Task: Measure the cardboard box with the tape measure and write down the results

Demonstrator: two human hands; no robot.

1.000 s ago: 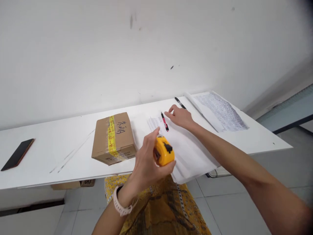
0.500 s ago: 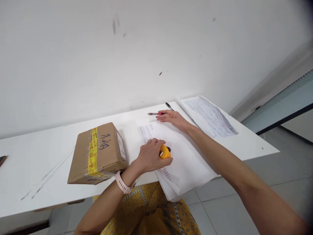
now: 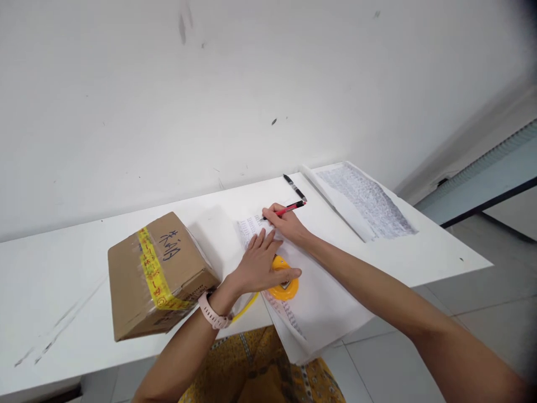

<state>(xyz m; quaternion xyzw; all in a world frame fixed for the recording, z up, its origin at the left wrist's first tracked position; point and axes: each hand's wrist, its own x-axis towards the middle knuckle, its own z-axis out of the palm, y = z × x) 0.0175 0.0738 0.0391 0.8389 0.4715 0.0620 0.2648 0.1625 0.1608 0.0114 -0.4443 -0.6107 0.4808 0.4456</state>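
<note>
The right hand [image 3: 289, 226] has its grip clamped on a red-and-black pen [image 3: 291, 209], whose point slants toward 8 o'clock over rows of small writing; whether the tip touches cannot be told. The left hand [image 3: 260, 267] lies with fingers spread on the paper stack [image 3: 331, 308], its grip not closed around anything. At its 4 o'clock, partly under the thumb, sits the yellow tape measure [image 3: 289, 289], resting on the paper. A curved yellow strip [image 3: 247, 305] shows beside the wrist, which wears a pale pink band [image 3: 211, 313]. At 12 o'clock from the right hand lies a black pen [image 3: 295, 188]; at 2 o'clock, a densely written sheet [image 3: 369, 198]. At 9 o'clock from the left hand, a taped cardboard box [image 3: 138, 280] stands on the white counter [image 3: 444, 252]. The paper's near edge overhangs the counter at 6 o'clock.
</note>
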